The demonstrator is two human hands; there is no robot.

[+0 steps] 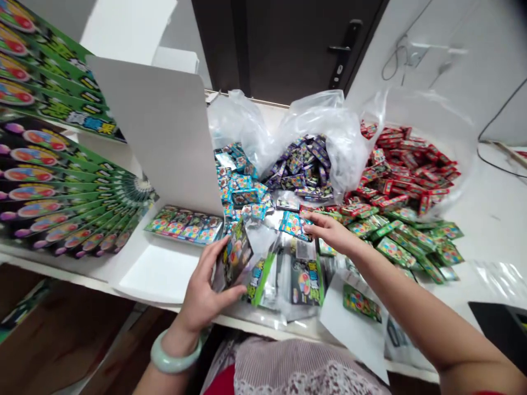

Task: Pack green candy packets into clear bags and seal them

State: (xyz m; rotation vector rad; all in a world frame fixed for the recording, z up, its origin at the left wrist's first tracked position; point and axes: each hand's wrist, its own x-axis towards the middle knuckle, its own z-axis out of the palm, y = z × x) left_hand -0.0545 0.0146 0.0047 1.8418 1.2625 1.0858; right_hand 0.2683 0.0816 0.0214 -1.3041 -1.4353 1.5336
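Observation:
My left hand (206,288), with a pale green bangle (175,355) at the wrist, is closed around a clear bag with a printed header card (235,255), held tilted above the table's front edge. My right hand (331,230) reaches forward and pinches a small blue packet (293,224) at the edge of the blue packet pile (241,184). Between the hands lie several clear bags with dark printed cards (307,280).
Purple packets (304,164) sit in a plastic bag, red packets (405,164) in another at the right, green packets (411,241) in front of them. A white cardboard sheet (164,131) stands at the left beside fanned green printed cards (61,203). A dark door (288,44) is behind.

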